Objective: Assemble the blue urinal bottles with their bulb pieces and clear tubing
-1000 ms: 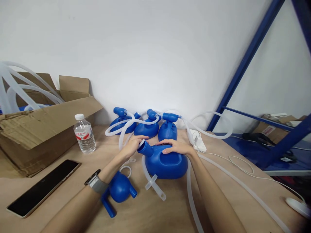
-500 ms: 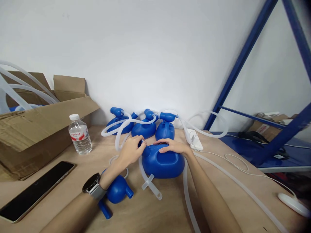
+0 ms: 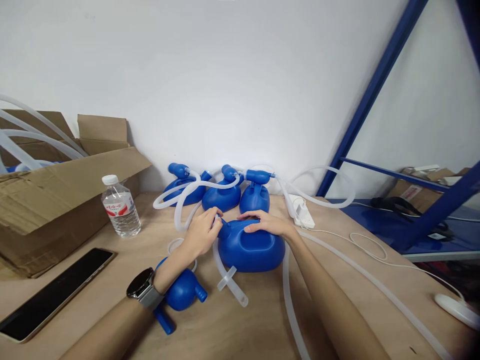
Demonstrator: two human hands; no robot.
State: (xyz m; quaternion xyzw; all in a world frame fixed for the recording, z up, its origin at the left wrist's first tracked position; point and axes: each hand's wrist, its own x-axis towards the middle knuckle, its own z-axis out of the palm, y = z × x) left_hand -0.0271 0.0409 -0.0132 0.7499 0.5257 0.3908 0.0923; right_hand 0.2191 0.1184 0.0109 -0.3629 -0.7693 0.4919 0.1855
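A blue plastic container (image 3: 250,247) with a spout lies on the brown table (image 3: 240,330) in front of me. My left hand (image 3: 202,234), with a watch on its wrist, is closed around the spout and the end of a clear tube (image 3: 225,272). My right hand (image 3: 264,223) lies on top of the container, fingers curled over its handle recess. A smaller blue bulb-shaped part (image 3: 180,295) sits under my left forearm. Three more blue containers (image 3: 221,195) with clear tubes stand against the wall behind.
A water bottle (image 3: 120,206) and an open cardboard box (image 3: 52,195) with tubes are at left, a dark phone (image 3: 52,295) near the front left. A white adapter (image 3: 302,212) and cable lie at right, beside blue shelf struts (image 3: 375,90).
My left hand has closed over the container's spout, which was visible a second ago. The view has shifted slightly; the container and right hand stay put.
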